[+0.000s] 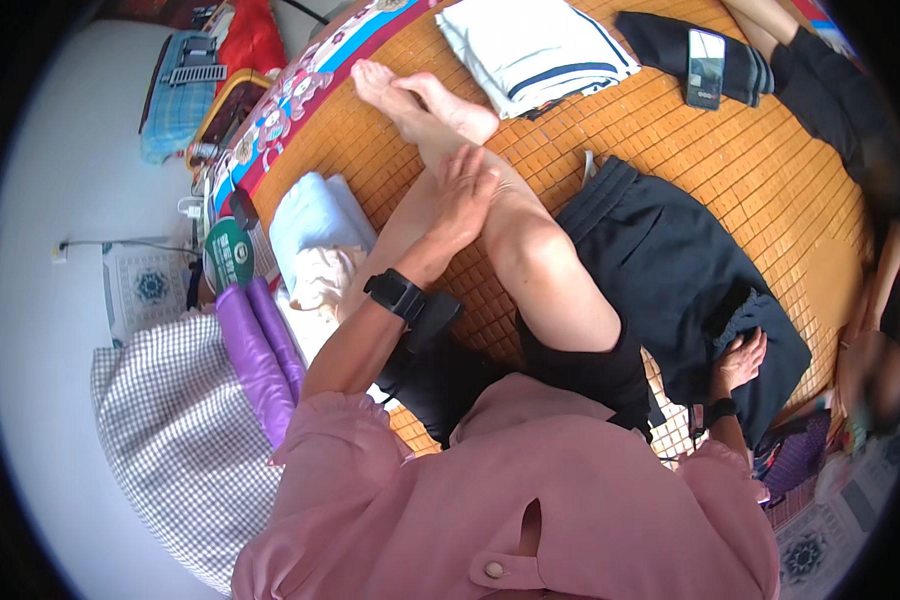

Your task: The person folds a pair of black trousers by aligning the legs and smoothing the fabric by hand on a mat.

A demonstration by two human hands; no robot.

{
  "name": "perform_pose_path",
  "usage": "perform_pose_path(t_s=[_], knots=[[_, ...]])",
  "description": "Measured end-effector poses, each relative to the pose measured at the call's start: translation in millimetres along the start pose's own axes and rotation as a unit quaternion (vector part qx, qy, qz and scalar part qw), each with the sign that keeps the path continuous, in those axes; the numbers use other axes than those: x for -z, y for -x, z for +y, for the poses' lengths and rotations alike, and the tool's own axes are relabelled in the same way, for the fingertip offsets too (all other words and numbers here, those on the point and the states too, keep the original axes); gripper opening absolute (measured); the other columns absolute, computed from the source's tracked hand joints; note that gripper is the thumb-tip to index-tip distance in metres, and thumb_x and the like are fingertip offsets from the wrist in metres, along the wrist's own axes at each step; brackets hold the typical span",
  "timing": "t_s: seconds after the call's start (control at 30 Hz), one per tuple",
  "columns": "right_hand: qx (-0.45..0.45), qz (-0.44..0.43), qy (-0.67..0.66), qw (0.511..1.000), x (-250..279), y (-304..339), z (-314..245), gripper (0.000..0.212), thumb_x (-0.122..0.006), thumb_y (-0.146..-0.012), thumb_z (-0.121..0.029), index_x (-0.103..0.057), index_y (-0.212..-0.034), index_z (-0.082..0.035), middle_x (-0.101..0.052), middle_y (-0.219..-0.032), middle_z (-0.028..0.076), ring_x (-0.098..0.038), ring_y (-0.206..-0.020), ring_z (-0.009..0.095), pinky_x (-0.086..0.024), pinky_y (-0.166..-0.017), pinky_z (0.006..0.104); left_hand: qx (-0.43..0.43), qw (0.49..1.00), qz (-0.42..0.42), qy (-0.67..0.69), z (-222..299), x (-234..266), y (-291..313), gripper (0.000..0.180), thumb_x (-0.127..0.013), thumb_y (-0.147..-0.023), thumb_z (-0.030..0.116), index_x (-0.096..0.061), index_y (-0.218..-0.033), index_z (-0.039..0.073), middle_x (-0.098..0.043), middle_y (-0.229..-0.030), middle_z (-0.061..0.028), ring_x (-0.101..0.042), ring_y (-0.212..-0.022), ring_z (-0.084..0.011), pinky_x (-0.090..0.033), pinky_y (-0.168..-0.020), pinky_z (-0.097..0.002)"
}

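My left hand rests on my bent leg, fingers stretched out, holding nothing. On that wrist is a black watch. To the right of my knee, black trousers lie spread on the woven mat, with their elastic waistband toward the far side. My right hand lies on the near right part of these trousers, beside a bunched edge of the fabric. Its fingers look extended on the cloth, and nothing is lifted in them.
Beyond my feet sits a folded white garment with dark stripes. A phone lies on a dark garment. Light blue cloth, cream cloth and purple fabric are at left. Another person sits at the right edge.
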State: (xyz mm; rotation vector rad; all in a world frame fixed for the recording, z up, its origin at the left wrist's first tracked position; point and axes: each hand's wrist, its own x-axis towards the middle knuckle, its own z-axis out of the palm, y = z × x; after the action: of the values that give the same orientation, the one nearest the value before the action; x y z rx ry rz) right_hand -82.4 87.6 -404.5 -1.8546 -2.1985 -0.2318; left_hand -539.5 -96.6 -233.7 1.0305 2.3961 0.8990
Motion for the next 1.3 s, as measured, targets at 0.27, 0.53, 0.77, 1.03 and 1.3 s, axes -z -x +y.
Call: perform_pose_path(t_s=[0.27, 0.53, 0.77, 1.03, 1.3], knots=[[0.015, 0.037, -0.011, 0.999, -0.5, -9.6, 22.7, 0.039, -0.045, -0.089, -0.031, -0.047, -0.123, -0.012, -0.046, -0.129, 0.008, -0.043, -0.119, 0.025, -0.038, -0.090, 0.0437, -0.118, 0.992, 0.019, -0.045, 28.8, 9.5, 69.3, 0.047, -0.041, -0.093, 0.030, -0.042, -0.128, -0.001, -0.042, -0.132, -0.0209, -0.034, -0.127, -0.0346, -0.025, -0.105, -0.0421], [-0.014, 0.011, -0.014, 1.000, 8.3, -41.5, 20.0, 0.040, -0.048, -0.086, -0.034, -0.050, -0.120, -0.012, -0.048, -0.127, 0.009, -0.043, -0.119, 0.027, -0.039, -0.086, 0.0477, -0.138, 0.984, -0.026, -0.114, 54.1, -0.1, 10.2, 0.039, -0.039, -0.092, 0.031, -0.059, -0.112, 0.005, -0.056, -0.121, -0.0077, -0.039, -0.125, -0.0228, -0.020, -0.104, -0.0387], [-0.064, -0.016, -0.057, 0.996, 4.9, -79.9, 15.2, 0.045, -0.054, -0.081, -0.030, -0.048, -0.123, -0.013, -0.045, -0.131, 0.008, -0.039, -0.123, 0.028, -0.036, -0.090, 0.0474, -0.226, 0.955, 0.000, -0.192, 13.4, -15.3, -78.2, 0.028, -0.044, -0.089, 0.021, -0.062, -0.098, 0.002, -0.060, -0.111, -0.0105, -0.045, -0.120, -0.0278, -0.029, -0.101, -0.0394], [-0.065, -0.042, -0.031, 0.997, -15.7, -89.7, 14.7, 0.046, -0.052, -0.082, -0.029, -0.046, -0.125, -0.012, -0.043, -0.133, 0.009, -0.037, -0.125, 0.027, -0.035, -0.093, 0.0448, -0.146, 0.931, -0.013, -0.335, -83.8, -4.6, -159.8, 0.028, -0.044, -0.088, 0.023, -0.063, -0.098, 0.004, -0.060, -0.111, -0.0103, -0.044, -0.121, -0.0298, -0.029, -0.103, -0.0381], [-0.080, -0.085, -0.002, 0.993, -17.2, -76.3, 6.2, 0.046, -0.049, -0.085, -0.024, -0.043, -0.128, -0.010, -0.039, -0.137, 0.008, -0.032, -0.129, 0.024, -0.030, -0.098, 0.0407, -0.001, 0.990, 0.005, -0.139, -77.7, -3.9, -138.9, 0.044, -0.034, -0.092, 0.036, -0.059, -0.110, 0.005, -0.051, -0.126, -0.0081, -0.029, -0.130, -0.0300, -0.021, -0.108, -0.0378]])
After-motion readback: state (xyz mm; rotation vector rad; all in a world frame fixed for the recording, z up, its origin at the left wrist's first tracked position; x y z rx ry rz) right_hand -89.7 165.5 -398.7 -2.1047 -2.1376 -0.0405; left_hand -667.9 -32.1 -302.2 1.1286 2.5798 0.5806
